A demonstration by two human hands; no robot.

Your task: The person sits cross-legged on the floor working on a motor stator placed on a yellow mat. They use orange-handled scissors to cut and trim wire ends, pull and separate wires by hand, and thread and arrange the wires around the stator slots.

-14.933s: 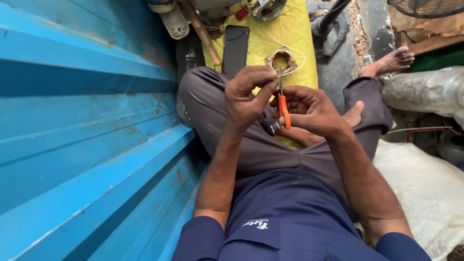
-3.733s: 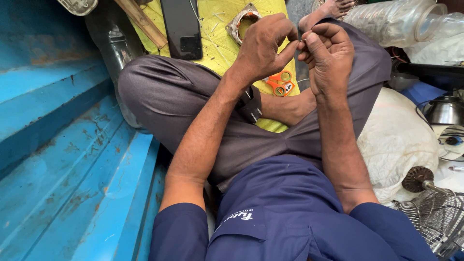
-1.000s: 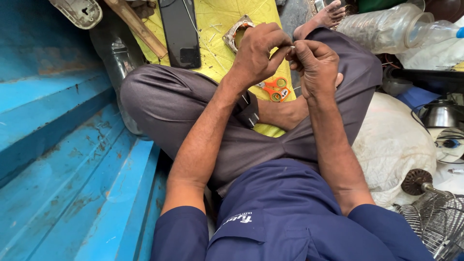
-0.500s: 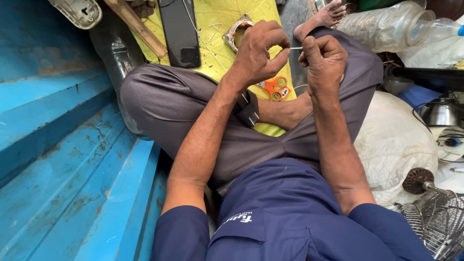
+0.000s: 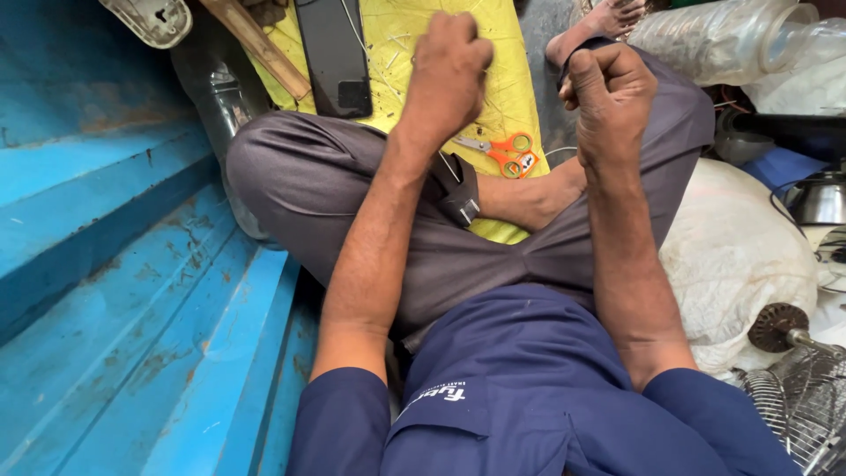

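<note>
My left hand (image 5: 449, 75) reaches down onto the yellow mat (image 5: 493, 53) with its fingers curled under, and what lies beneath them is hidden. My right hand (image 5: 608, 88) is raised as a closed fist above my right knee, apart from the left hand, and nothing shows in it. Small orange-handled scissors (image 5: 507, 154) lie on the mat between my two wrists. I sit cross-legged in grey trousers and a dark blue shirt.
A blue metal wall (image 5: 106, 264) fills the left side. A black flat device (image 5: 335, 53) and a wooden stick (image 5: 256, 44) lie at the mat's top. Clear plastic bottles (image 5: 714, 35), a white sack (image 5: 740, 256) and a wire fan grille (image 5: 793, 414) crowd the right.
My hands were together, working a thin wire at a small metal part. Now they have separated: the left dropped onto the mat, the right pulled back into a fist.
</note>
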